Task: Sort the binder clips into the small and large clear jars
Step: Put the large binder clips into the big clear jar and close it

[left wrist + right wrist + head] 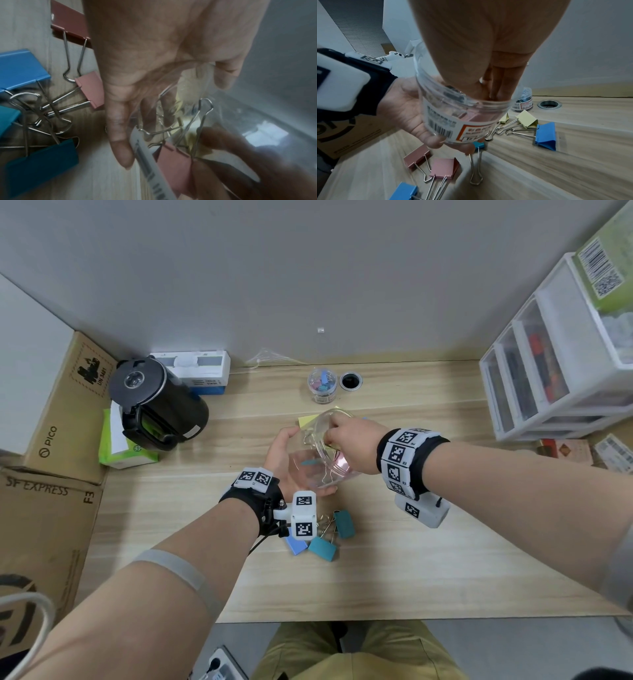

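Clear plastic distorts most of what matters at the centre: your left hand point(286, 460) cradles the large clear jar point(453, 108) from beneath, palm up, fingers and thumb curled round its labelled wall, holding it tilted above the surface point(411, 559). Your right hand point(352, 445) reaches into the jar's open mouth. From the right wrist view its fingers point(496, 86) point down inside the jar, but the wall hides the tips, so you cannot tell whether they pinch anything. A pink binder clip point(176, 166) shows through the wall inside the jar, blurred; contact between it and your right hand cannot be confirmed.

Beneath the jar, loose large clips lie on the surface: a rose clip point(446, 167), a darker rose-brown clip point(417, 158) just beside it, and a small teal clip point(478, 144) partly hidden behind the jar base. Beyond the jar lie two yellow clips point(527, 120) and a blue clip point(546, 135). Near your left wrist, teal clips point(342, 523) and a light blue clip point(295, 544) are tangled by their wire handles and partly covered by the wrist camera mount.

The small clear jar point(321, 386) stands upright near the wall, well apart from your hands, holding mixed small clips too small to count. A grommet hole point(350, 380) sits just beside it. A black kettle point(157, 402) stands at left; white drawers point(555, 371) are cut off at right.
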A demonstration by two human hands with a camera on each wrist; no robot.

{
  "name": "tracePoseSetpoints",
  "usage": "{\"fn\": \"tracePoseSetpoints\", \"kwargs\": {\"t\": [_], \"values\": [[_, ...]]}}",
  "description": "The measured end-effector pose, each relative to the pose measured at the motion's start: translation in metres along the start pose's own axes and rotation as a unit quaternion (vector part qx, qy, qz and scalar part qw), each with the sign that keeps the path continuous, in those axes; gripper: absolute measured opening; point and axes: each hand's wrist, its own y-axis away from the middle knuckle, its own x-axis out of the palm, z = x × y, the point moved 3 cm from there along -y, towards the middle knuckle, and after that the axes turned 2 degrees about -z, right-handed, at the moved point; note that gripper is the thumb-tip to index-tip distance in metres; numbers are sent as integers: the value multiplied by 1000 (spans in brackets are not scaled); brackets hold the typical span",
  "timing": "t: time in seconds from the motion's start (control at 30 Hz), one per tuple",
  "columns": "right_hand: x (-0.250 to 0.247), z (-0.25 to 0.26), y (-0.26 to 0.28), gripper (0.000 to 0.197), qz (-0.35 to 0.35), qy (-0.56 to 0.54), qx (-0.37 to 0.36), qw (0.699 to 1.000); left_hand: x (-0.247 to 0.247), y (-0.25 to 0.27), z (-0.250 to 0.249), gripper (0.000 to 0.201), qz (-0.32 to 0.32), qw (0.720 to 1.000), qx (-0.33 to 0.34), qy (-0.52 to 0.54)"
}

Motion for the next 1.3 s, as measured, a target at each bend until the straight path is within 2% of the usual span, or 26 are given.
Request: {"fn": "tracePoseSetpoints", "kwargs": {"t": [0.13,0.2,0.47,0.63,0.73,0.83,0.93,1.03,1.1,1.13,1.23,1.3], "values": [[2,0,0,37,-28,5,-19,999,0,1,-2,67,0,1000,8,-8],[4,-2,-1,33,-19,-14,-16,1000,2,2,-2,68,9,1000,4,-29],[7,1,3,37,-10,-46,-30,998,1,-1,7,72,19,1000,-1,-7],[5,2,0,19,-24,42,-29,998,2,-2,7,71,27,1000,6,-6],[4,-3,0,17,-78,11,-28,996,3,-2,8,64,31,999,11,5],[-3,-10,10,17,-152,-95,-41,983,-1,-2,10,65,36,999,9,12],[-12,-22,18,15,-253,-197,-20,947,-10,-3,10,66,18,1000,9,19],[-13,-43,11,15,-299,-288,72,907,-20,-5,8,75,-8,999,8,40],[-8,-59,4,8,-284,-313,135,896,-25,-5,4,75,-18,998,8,55],[-3,-66,0,12,-263,-305,159,901,-27,-5,1,75,-22,998,10,63],[17,-84,-12,36,-135,-215,198,947,-35,-7,-8,78,-34,996,12,81],[33,-90,-21,49,-64,-148,203,966,-39,-6,-14,81,-39,995,11,90]]}}
